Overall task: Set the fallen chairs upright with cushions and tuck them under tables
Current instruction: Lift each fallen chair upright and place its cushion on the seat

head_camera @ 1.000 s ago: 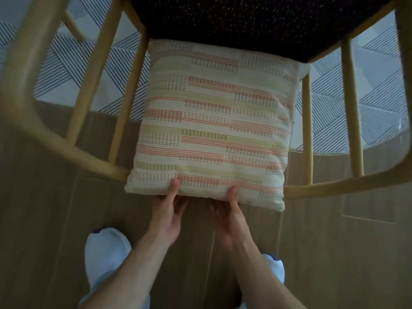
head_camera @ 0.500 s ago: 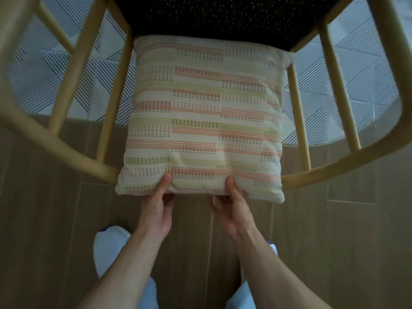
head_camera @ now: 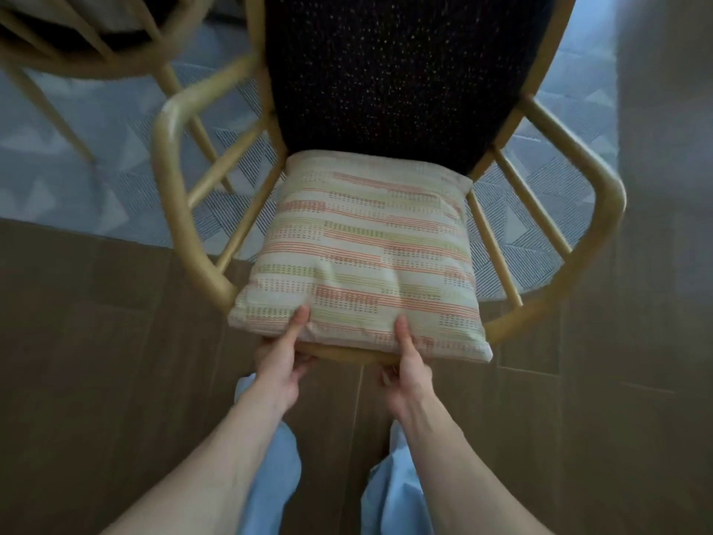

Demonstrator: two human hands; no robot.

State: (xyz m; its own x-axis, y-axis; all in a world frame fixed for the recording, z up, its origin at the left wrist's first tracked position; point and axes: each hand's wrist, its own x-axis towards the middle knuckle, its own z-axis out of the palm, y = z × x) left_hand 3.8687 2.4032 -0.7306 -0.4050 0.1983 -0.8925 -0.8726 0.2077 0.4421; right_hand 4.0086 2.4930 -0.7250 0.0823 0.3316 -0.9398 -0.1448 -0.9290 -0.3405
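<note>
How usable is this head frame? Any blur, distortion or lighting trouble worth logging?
Head view: wide-angle bending curves the chair arms outward; motion blur smears the second chair top left and the right edge; light is dim and flat, with no glare or hard shadows; the cushion pattern and both the left hand and right hand gripping its near edge read fairly sharp; the dark seat shows only speckle.

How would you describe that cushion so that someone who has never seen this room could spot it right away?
Find the wooden armchair with the dark speckled seat, standing where the brown floor meets the patterned rug. The cushion leans against its curved back rail, with both hands holding its near edge. It is the only cream fabric in view, with orange and yellow-green stripes.
</note>
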